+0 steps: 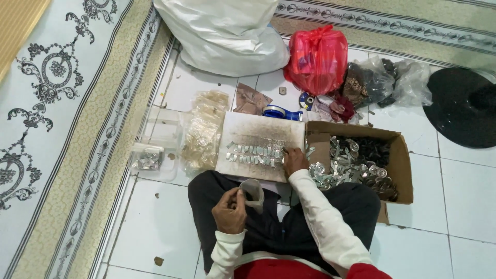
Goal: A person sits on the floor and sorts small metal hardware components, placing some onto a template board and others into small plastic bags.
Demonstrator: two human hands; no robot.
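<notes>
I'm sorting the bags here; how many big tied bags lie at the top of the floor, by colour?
White bag: 1
Red bag: 1
Clear bags: 2
Total: 4

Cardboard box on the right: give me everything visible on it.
The cardboard box is brown, shallow and open-topped, lying flat on the white tiled floor by the person's knee. One flap folds inward at its left end. It holds a heap of small metal pieces, shiny silver to the left, darker ones to the right. Its left end meets the white board. The right hand is near, not touching.
</notes>
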